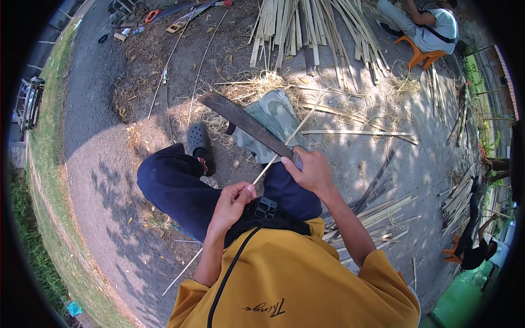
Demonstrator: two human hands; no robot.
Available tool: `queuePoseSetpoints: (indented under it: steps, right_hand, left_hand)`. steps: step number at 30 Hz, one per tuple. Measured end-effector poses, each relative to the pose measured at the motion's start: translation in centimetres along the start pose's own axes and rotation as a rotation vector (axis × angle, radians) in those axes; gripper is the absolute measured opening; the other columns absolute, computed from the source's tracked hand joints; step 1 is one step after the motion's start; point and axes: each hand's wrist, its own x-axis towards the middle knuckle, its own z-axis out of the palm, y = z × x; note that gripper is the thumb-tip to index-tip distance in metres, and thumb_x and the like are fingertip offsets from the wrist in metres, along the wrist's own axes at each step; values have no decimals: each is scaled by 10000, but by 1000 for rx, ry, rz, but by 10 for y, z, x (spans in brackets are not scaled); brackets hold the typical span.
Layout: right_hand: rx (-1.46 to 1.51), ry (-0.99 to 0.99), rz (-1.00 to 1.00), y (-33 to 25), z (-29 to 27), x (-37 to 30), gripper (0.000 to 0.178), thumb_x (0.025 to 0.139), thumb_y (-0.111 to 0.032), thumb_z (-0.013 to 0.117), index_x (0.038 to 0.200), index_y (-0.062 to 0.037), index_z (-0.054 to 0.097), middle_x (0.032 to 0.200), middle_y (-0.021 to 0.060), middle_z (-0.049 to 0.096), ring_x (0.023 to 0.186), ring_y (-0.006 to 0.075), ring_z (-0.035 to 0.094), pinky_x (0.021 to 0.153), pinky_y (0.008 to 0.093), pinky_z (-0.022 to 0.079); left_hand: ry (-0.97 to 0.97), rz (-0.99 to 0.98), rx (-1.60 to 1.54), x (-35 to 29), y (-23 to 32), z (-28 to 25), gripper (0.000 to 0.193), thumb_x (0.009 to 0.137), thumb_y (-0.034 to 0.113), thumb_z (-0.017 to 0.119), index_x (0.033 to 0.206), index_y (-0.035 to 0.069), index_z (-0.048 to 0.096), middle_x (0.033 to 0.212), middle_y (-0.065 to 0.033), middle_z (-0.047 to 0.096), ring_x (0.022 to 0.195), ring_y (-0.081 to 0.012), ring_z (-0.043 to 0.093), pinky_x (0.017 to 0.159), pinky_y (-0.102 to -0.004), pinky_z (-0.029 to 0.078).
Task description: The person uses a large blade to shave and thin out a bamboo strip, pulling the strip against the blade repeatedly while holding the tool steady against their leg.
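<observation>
My right hand [311,172] is closed on the handle end of a machete [243,123]. Its long, dark, broad blade points to the far left. In my left hand [235,203] a thin pale bamboo strip [296,133] is pinched between thumb and fingers. The strip slants up to the right and crosses the blade close to my right hand. A patterned grey-green cloth [273,115] lies beneath the blade, over my right leg. Most of the machete's handle is hidden by my fingers. Whether the strip runs on behind my left forearm, I cannot tell.
A big pile of split bamboo strips [298,27] lies ahead, with curled shavings [265,85] near it. More strips [383,213] are at my right. Handsaws [191,15] rest at the far left. Two people sit on orange stools [421,54] to the right.
</observation>
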Motion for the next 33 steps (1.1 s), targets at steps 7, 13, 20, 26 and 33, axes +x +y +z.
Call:
queuePoseSetpoints:
  steps: [7,13,20,26,33]
  right_hand:
    - [-17,37,-9,-1,2,1,497,965,-513,683,1013,-20,729,642,236,637,656,456,679,604,525,517]
    - [53,63,-59,3,6,3,467,962,-471,698,1025,-9,728,612,221,605,618,448,654,586,506,489]
    - [-80,-7,-92,-11,0,-5,467,958,-470,703,1009,-6,722,617,223,612,627,443,667,596,502,501]
    - [22,55,-64,2,3,-1,470,951,-482,709,1017,-18,731,624,223,621,630,444,668,594,505,503]
    - [11,47,-33,-1,4,3,483,959,-478,701,1000,2,728,619,224,618,623,451,659,594,505,497]
  left_hand:
    - [29,-174,-71,-56,-1,-28,284,1101,202,609,873,47,675,707,81,460,626,-6,358,551,-220,254]
    - [31,-84,0,-53,-6,-31,283,1100,204,604,880,40,672,706,77,463,627,-12,371,551,-228,263]
    - [-76,-132,-123,-11,4,-14,291,1116,231,585,898,50,650,683,95,427,569,-6,323,511,-231,232]
    - [-159,-167,-299,-15,-1,-13,298,1132,264,569,911,69,615,654,115,357,513,10,251,469,-231,177]
    - [-137,-244,-335,-56,-15,-38,300,1127,264,579,900,71,617,646,117,344,519,11,237,474,-222,166]
